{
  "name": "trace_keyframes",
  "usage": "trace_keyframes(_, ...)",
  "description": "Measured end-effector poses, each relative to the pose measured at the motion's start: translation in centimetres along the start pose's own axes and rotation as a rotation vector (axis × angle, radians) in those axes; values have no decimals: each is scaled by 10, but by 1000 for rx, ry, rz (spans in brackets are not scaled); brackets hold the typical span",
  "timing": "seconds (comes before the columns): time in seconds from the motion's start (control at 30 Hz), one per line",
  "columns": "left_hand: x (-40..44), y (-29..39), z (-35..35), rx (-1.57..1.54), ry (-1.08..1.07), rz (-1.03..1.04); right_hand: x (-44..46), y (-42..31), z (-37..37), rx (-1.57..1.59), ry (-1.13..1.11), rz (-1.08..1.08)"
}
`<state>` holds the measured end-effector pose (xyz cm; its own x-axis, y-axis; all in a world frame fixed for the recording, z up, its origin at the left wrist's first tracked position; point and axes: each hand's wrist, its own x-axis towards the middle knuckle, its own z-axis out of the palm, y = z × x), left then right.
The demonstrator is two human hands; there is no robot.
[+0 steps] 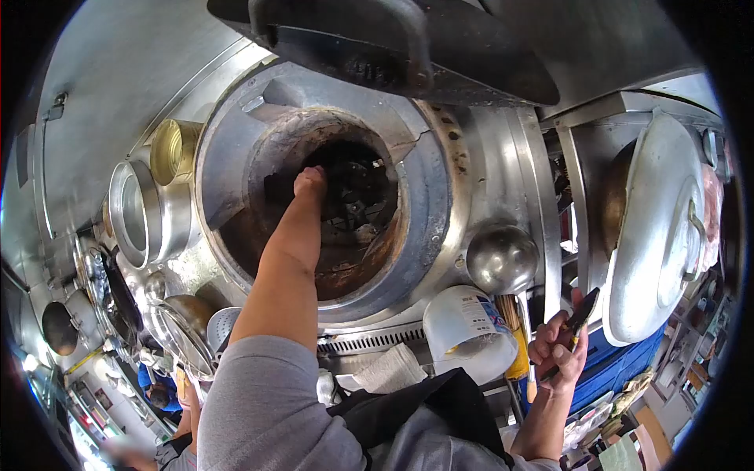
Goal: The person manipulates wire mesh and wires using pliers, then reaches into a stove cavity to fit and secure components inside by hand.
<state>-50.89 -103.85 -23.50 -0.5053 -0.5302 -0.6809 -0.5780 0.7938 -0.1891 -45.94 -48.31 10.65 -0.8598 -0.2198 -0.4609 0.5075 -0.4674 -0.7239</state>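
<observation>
My left arm stretches down into the round well of a wok stove (pixel 428 228). My left hand (pixel 310 181) is closed near the dark burner (pixel 357 192) inside it; whatever its fingers hold is hidden. Off to the right, my right hand (pixel 559 357) is wrapped around a black and yellow hand tool (pixel 582 311), whose exact kind I cannot make out. Below the stove rim stands a white plastic bucket (pixel 471 337), close to the right hand. A shiny metal bowl (pixel 503 259) rests on the steel surface beside the well.
A large dark wok (pixel 479 55) with a loop handle overhangs the stove's far side. At right stands a big metal lid (pixel 660 228). Metal pots (pixel 157 212) and a brass-coloured can (pixel 174 151) sit at left. Another person's arm (pixel 188 404) shows at lower left.
</observation>
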Motion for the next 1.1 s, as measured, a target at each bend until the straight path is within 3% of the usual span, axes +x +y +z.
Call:
trace_keyframes(0.1, 5, -13, -1, 12, 17, 72, 4, 12, 7, 4, -17, 63)
trace_keyframes(0.13, -8, -9, -11, 97, -31, 262, 4, 15, 10, 11, -13, 102)
trace_keyframes(0.2, -19, 0, -12, 179, -82, 449, 8, 23, 12, 14, -25, 158)
trace_keyframes(0.27, -19, 6, 3, -553, -316, 154, 9, 27, 12, 2, -18, 199)
trace_keyframes(0.37, -15, 14, 14, -735, -337, 86, 11, 26, 14, -13, -8, 218)
trace_keyframes(0.47, -5, 19, 13, -510, -298, 139, 16, 23, 17, -12, -4, 216)
trace_keyframes(0.7, 31, 14, 53, -587, -180, 82, 24, 29, 14, -22, -36, 204)
trace_keyframes(0.73, 40, 11, 61, -263, -116, 301, 24, 29, 14, -21, -36, 205)
trace_keyframes(0.9, 11, 17, 35, 474, 102, 773, 28, 30, 14, -2, -42, 214)
trace_keyframes(0.93, 4, 25, 24, 409, -99, 609, 29, 30, 15, 3, -30, 219)
trace_keyframes(1.0, 8, 26, 26, 341, -295, 440, 31, 30, 17, 8, -31, 198)
trace_keyframes(1.07, 16, 24, 43, -412, -217, -7, 32, 29, 15, 20, -46, 183)
trace_keyframes(1.1, 4, 26, 36, -412, -218, -7, 32, 29, 14, 20, -45, 183)
